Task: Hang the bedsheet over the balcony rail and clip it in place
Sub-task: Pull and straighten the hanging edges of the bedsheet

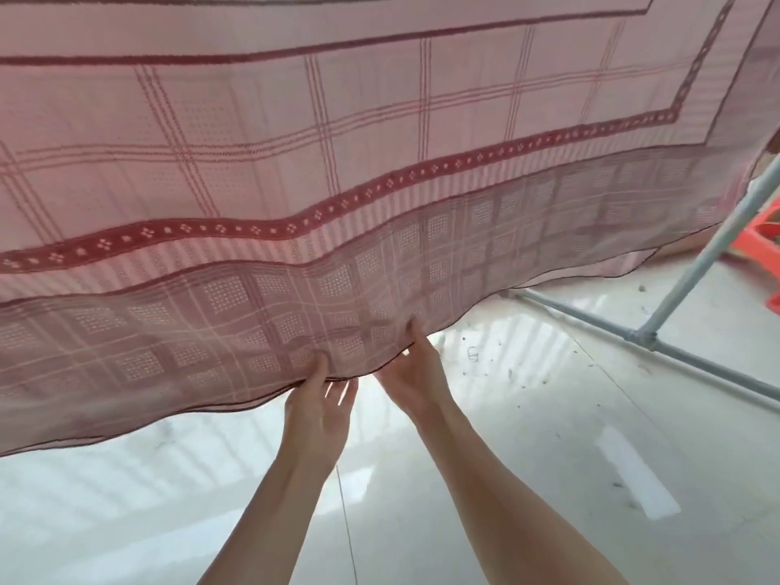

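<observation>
both hands (363,390) pinch the hanging bedsheet (337,162) hem.

A pale, glossy tiled floor (485,479) carries the grey metal pipe frame (650,335) at the right, an orange plastic stool (759,242) beyond it, and small scattered bits of debris (472,353).

Pink checked bedsheet (337,162) hangs across the upper view, lower hem doubled over. Left hand (318,409) and right hand (415,380) pinch the hem side by side, thumbs on the near face. Grey metal frame (658,331) stands at right on the tiled floor (548,458), red stool (759,242) behind.
</observation>
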### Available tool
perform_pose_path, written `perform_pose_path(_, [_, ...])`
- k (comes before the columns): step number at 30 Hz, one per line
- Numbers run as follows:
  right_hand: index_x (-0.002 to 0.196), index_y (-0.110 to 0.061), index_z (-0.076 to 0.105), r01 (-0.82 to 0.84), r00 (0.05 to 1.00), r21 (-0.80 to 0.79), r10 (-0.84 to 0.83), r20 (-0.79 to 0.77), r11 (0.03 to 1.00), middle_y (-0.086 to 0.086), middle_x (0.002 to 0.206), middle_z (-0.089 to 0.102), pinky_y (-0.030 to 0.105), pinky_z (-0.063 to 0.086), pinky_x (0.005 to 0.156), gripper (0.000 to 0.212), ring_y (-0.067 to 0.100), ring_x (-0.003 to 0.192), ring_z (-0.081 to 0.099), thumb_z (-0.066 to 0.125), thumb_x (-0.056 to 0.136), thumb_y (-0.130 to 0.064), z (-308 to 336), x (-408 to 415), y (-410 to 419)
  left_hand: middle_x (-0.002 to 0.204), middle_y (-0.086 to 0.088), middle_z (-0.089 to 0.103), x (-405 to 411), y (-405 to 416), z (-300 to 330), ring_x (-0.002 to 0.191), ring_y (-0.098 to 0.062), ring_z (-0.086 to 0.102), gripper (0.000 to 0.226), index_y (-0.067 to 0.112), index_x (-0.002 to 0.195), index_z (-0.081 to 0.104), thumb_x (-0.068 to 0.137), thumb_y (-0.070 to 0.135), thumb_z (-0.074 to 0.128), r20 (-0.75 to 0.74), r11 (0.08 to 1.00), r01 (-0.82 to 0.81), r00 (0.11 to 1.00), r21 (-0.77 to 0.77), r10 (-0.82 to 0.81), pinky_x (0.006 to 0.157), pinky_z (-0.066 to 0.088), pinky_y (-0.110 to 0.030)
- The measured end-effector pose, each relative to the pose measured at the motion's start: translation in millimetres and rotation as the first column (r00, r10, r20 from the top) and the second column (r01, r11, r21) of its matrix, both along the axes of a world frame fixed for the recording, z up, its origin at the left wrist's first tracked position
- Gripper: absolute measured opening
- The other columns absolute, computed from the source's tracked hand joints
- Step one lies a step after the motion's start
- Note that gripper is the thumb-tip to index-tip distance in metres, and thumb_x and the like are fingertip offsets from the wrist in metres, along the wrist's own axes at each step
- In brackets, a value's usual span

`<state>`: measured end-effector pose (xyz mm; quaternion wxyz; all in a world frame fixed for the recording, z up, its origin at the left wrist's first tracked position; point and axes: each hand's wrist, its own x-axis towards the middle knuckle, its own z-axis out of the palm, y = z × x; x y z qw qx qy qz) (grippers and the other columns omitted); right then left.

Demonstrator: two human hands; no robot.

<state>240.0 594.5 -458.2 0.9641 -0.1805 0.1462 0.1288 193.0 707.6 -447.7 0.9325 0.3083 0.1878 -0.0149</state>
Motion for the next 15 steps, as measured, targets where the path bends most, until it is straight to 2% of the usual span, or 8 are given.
perform_pose_path(2, [0.129, -0.003, 0.050, -0.039, 0.998, 0.117, 0.032, 0.057, 0.992, 0.014, 0.136, 0.050, 0.043, 0.029, 0.111, 0.042, 0.030, 0.130, 0.042, 0.041, 0.097, -0.030, 0.0, 2.5, -7.1, 0.092, 0.004, 0.061, -1.0, -1.8, -0.7, 0.091, -0.012, 0.060, 0.010, 0.020, 0.096, 0.061, 0.090, 0.017, 0.054, -0.014, 0.998, -0.063, 0.998, 0.006, 0.063, 0.074, 0.048, -0.031])
perform_pose_path(5, [0.114, -0.006, 0.059, -0.017, 0.998, 0.216, 0.002, 0.071, 0.976, 0.009, 0.125, 0.058, 0.043, 0.034, 0.108, 0.027, 0.025, 0.129, 0.045, 0.049, 0.094, -0.021, -2.2, 6.7, -27.4, 0.093, 0.004, 0.063, -5.9, 3.1, -0.2, 0.094, -0.012, 0.060, 0.011, 0.019, 0.098, 0.061, 0.091, 0.018, 0.052, -0.030, 0.985, -0.165, 0.986, 0.046, 0.166, 0.073, 0.048, -0.032])
perform_pose_path(8, [0.119, -0.006, 0.057, 0.024, 0.991, 0.127, -0.040, 0.126, 0.992, 0.008, 0.126, 0.056, 0.045, 0.033, 0.109, 0.030, 0.025, 0.127, 0.047, 0.047, 0.093, -0.016, 2.0, 2.7, -52.3, 0.091, 0.005, 0.062, -10.8, 8.2, -2.4, 0.091, -0.009, 0.060, 0.010, 0.020, 0.097, 0.060, 0.092, 0.019, 0.051, -0.029, 0.970, -0.226, 0.973, 0.086, 0.229, 0.073, 0.048, -0.029])
perform_pose_path(10, [0.117, -0.004, 0.057, 0.069, 0.990, 0.069, -0.077, 0.120, 0.995, 0.009, 0.120, 0.060, 0.044, 0.038, 0.105, 0.028, 0.025, 0.121, 0.052, 0.049, 0.092, -0.014, -0.6, 4.6, -70.8, 0.090, 0.005, 0.061, -9.6, 10.2, -3.3, 0.088, -0.009, 0.060, 0.008, 0.020, 0.096, 0.059, 0.092, 0.018, 0.051, -0.037, 0.960, -0.254, 0.965, 0.114, 0.260, 0.072, 0.048, -0.030])
perform_pose_path(13, [0.102, -0.008, 0.063, 0.162, 0.984, -0.045, -0.158, 0.080, 0.986, 0.005, 0.102, 0.065, 0.036, 0.051, 0.085, 0.015, 0.021, 0.102, 0.062, 0.054, 0.089, -0.008, 0.5, 7.4, -97.3, 0.092, 0.005, 0.059, -1.6, 13.2, -5.4, 0.089, -0.009, 0.059, 0.008, 0.019, 0.097, 0.057, 0.093, 0.017, 0.050, -0.027, 0.942, -0.287, 0.955, 0.172, 0.296, 0.072, 0.048, -0.031])
perform_pose_path(15, [0.100, -0.009, 0.063, 0.215, 0.975, -0.103, -0.208, 0.072, 0.971, 0.004, 0.097, 0.065, 0.033, 0.052, 0.080, 0.015, 0.019, 0.095, 0.063, 0.055, 0.088, -0.005, -0.7, 8.2, -111.2, 0.093, 0.005, 0.059, 3.2, 15.1, -7.3, 0.088, -0.009, 0.060, 0.008, 0.019, 0.098, 0.056, 0.094, 0.017, 0.050, -0.005, 0.936, -0.283, 0.957, 0.211, 0.290, 0.073, 0.048, -0.032])
